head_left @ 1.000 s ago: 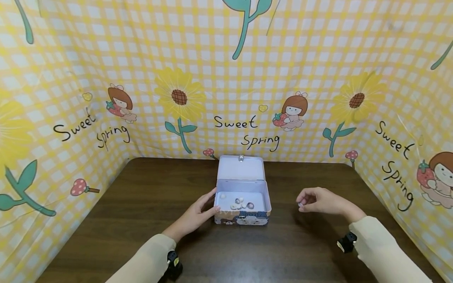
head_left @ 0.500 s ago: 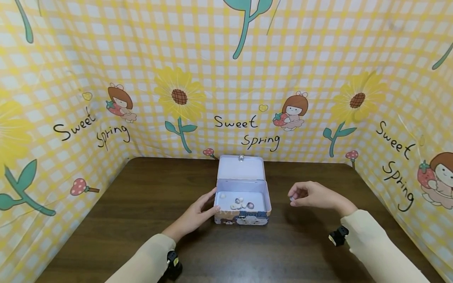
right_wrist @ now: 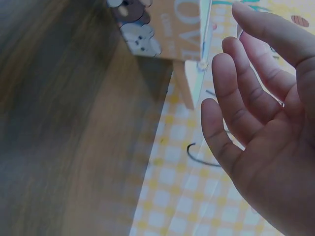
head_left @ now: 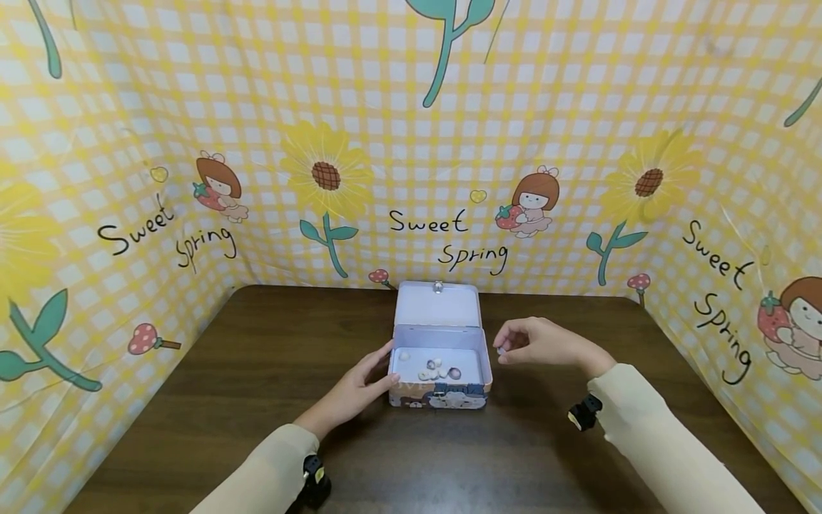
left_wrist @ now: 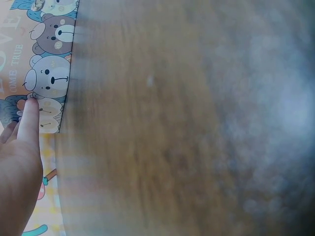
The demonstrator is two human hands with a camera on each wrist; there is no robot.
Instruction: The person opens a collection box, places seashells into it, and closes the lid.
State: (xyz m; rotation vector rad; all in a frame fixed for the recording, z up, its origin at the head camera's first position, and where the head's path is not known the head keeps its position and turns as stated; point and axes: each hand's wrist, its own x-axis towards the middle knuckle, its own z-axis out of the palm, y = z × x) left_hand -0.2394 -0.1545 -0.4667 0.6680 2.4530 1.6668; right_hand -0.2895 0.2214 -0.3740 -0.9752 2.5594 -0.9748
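A printed tin box point(head_left: 411, 394) with cartoon bears stands on the table, its white lid point(head_left: 437, 303) tilted back. Inside lie several small white and purplish shells point(head_left: 454, 373). My left hand point(head_left: 349, 389) holds the box's left front corner, thumb at the front and fingers along the side; the left wrist view shows the thumb point(left_wrist: 30, 120) against the printed wall. Just off the box's right wall, my right hand point(head_left: 546, 344) pinches a small pale piece point(head_left: 501, 350) between thumb and index finger, probably a shell. Fingers mostly hide it in the right wrist view.
The dark wooden table point(head_left: 257, 343) ends at a yellow checked cloth point(head_left: 437, 164) that hangs behind and at both sides. The raised lid stands close to the cloth at the back edge. Each wrist carries a small black camera point(head_left: 584, 412).
My right hand has moved left and slightly away from me, bringing the small pale piece up to the box's right side. My left hand and the box have stayed in place.
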